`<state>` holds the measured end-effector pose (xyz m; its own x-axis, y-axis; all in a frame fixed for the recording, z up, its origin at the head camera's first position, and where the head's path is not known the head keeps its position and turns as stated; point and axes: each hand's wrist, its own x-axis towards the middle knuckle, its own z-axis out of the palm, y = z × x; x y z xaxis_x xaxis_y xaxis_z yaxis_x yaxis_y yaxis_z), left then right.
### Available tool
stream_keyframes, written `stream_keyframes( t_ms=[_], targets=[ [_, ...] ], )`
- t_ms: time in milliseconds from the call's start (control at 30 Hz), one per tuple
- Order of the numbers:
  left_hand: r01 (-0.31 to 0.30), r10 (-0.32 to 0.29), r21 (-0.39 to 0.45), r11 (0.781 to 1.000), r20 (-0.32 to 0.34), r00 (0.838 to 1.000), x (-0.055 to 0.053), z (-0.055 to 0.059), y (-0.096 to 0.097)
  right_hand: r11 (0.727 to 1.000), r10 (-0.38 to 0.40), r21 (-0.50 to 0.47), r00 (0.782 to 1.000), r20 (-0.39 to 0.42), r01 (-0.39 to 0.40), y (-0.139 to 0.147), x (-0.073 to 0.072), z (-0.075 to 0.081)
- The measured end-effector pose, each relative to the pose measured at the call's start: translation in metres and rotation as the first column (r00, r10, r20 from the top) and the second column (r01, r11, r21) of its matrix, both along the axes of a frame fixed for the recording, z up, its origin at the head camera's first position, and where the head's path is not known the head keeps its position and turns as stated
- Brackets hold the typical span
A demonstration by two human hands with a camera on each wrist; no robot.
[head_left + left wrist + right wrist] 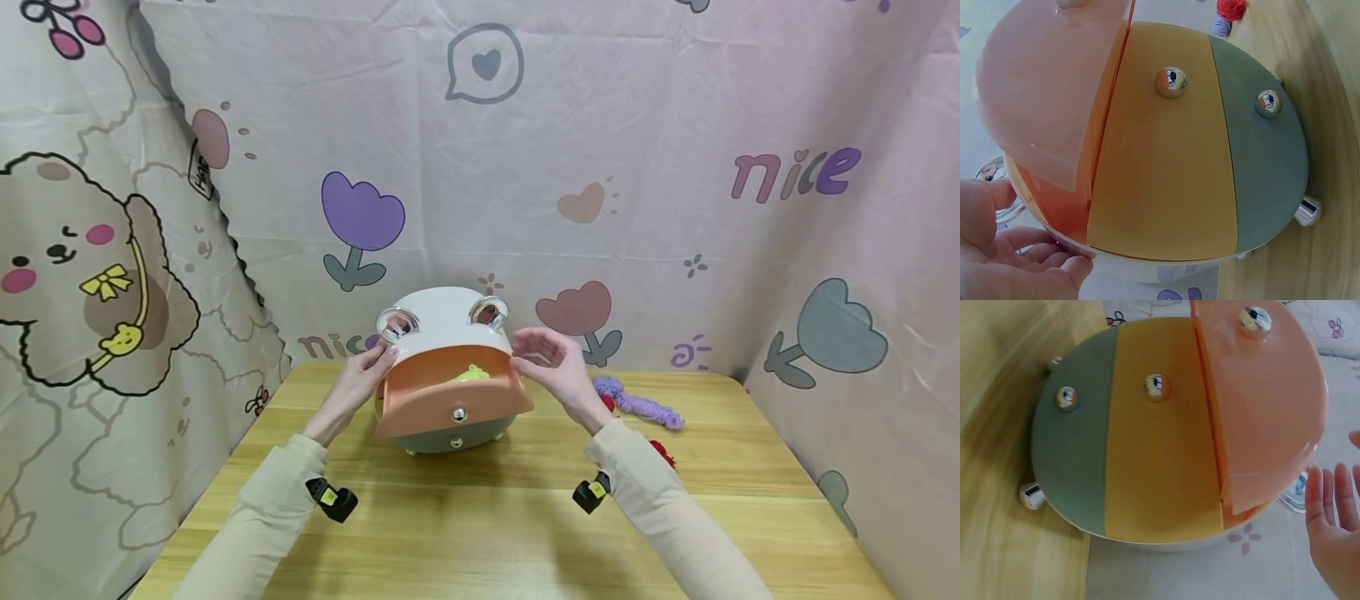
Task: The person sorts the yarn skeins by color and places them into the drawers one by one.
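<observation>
A small rounded storage box [438,312] with a white top, silver ring ears and several drawers stands on the table. Its top orange drawer [438,403] is pulled out, with a yellow-green item [471,373] inside. The yellow drawer [1163,156] and grey-green drawer [1266,162] below it are pushed in. My left hand [358,385] holds the box's left side just under the ear, thumb at the rim and fingers curled along the side. My right hand [558,367] is at the right side of the open drawer, fingers loosely bent, nothing in its grasp.
To the right of the box, a purple yarn bundle [648,408] lies on the wooden table [465,525], with red yarn [663,453] partly behind my right sleeve. A patterned curtain [480,167] hangs behind the table and along both sides.
</observation>
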<state>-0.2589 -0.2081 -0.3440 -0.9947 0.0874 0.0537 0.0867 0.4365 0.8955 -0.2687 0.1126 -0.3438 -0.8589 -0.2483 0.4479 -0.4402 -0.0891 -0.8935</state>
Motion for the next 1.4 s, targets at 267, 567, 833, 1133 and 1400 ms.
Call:
stream_keyframes(
  t_ms=[267,567,833,1133,1400],
  targets=[
    [0.007,-0.007,-0.006,1.0,0.006,1.0,-0.001,0.0,0.0,0.988,-0.153,-0.023,0.986,0.063,0.154,0.004,0.012,-0.002],
    [0.008,-0.008,0.004,1.0,-0.001,1.0,-0.001,0.0,-0.001,0.952,-0.305,0.004,0.951,0.051,0.305,0.006,0.033,-0.006],
    [0.018,-0.018,0.005,1.0,0.013,1.0,0.0,0.001,0.001,0.956,-0.293,0.028,0.956,0.021,0.292,-0.002,0.052,-0.015],
    [0.008,-0.008,-0.008,1.0,0.006,1.0,-0.001,-0.001,0.0,0.984,-0.172,0.047,0.985,-0.007,0.172,-0.019,0.062,-0.03],
    [0.003,-0.003,-0.015,1.0,0.007,1.0,-0.001,-0.001,-0.001,0.991,-0.122,0.059,0.992,-0.036,0.124,-0.039,0.064,-0.043]
  ],
)
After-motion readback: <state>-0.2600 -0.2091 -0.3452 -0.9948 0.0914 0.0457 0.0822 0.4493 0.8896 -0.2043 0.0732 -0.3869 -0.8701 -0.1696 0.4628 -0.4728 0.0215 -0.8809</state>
